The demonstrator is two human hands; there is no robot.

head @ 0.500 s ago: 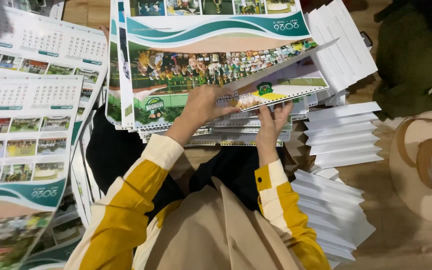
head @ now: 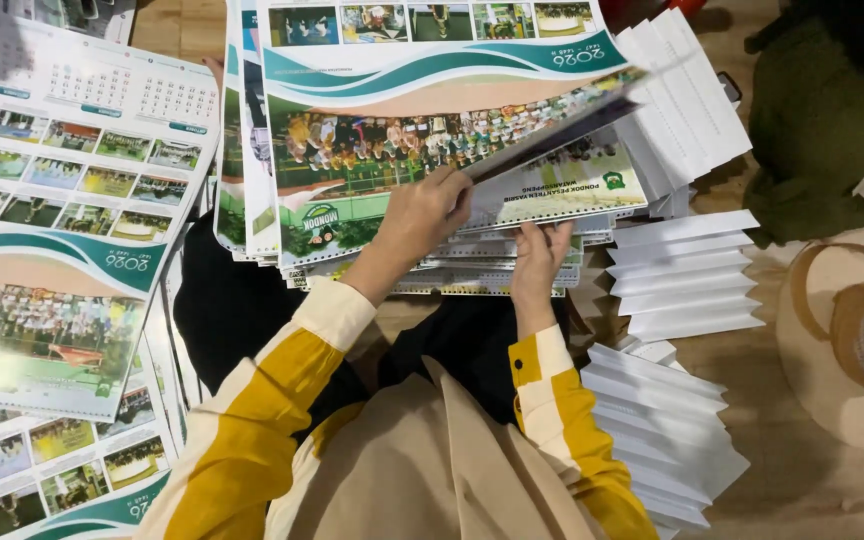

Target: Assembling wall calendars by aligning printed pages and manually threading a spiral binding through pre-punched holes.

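Observation:
A stack of printed calendar sheets [head: 552, 195] with photos and green wave bands lies in front of me. My left hand [head: 422, 215] pinches the near edge of the top sheet [head: 392, 140] and lifts it, so its right part is raised and blurred. At the stack's near edge my right hand [head: 537, 260] rests, fingers on the punched margins of the sheets beneath. Both arms wear yellow and cream sleeves.
More calendar sheets [head: 52, 200] are spread at the left. Fanned piles of white folded card pieces [head: 687, 270] lie at the right, and another pile [head: 667, 430] is nearer. A dark green cloth [head: 822, 120] and a round woven item [head: 852, 340] are far right.
The top sheet has lifted higher at its right side, and my left hand has moved slightly left along its edge. My right hand stays at the stack's near edge.

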